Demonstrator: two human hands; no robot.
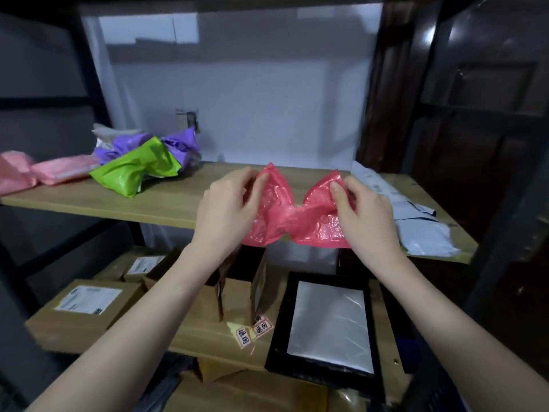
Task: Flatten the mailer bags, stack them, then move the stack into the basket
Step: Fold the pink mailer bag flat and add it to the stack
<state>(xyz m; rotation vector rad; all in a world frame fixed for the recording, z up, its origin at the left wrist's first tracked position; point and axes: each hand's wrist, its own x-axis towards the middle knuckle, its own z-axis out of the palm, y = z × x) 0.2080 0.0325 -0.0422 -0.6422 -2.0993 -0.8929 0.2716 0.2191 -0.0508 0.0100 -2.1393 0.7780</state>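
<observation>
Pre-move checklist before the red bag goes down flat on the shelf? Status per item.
1. Left hand grips red bag: ok.
2. Right hand grips its other end: ok.
3. Bag flattened: not ok, pinched and crumpled in the middle.
4. Bare shelf under the bag to lay it on: ok.
5. White bags at right lying flat: ok.
6. Green bag and purple bag flattened: not ok, crumpled.

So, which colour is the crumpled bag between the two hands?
Red, slightly translucent bag, seen in the head view.
</observation>
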